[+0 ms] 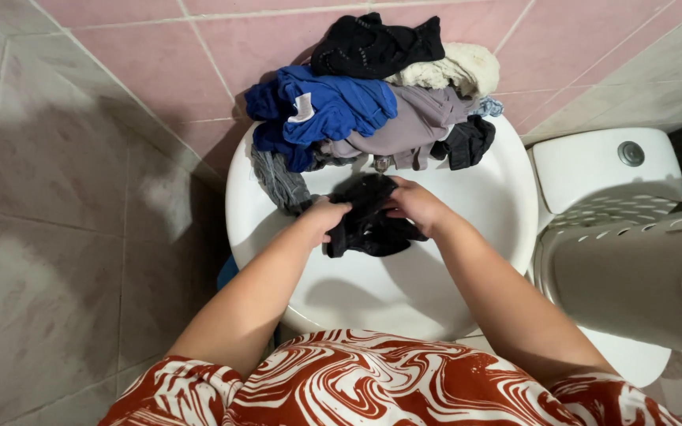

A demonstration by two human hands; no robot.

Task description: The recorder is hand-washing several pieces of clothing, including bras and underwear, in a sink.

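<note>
The small crumpled black cloth garment [369, 217] hangs between both hands over the round white sink [507, 205], near its far rim. The left hand [327, 218] and right hand [414, 203] each pinch one end, equally near.

sink [499, 197]: glossy ceramic | black garment [369, 225]: matt cloth | basket [633, 276]: matt plastic

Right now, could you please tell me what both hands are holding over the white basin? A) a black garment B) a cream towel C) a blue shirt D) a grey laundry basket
A: the left hand and the right hand both close on a black garment above the white basin, while the blue shirt lies in the pile behind and the grey laundry basket stands to the right.
</note>
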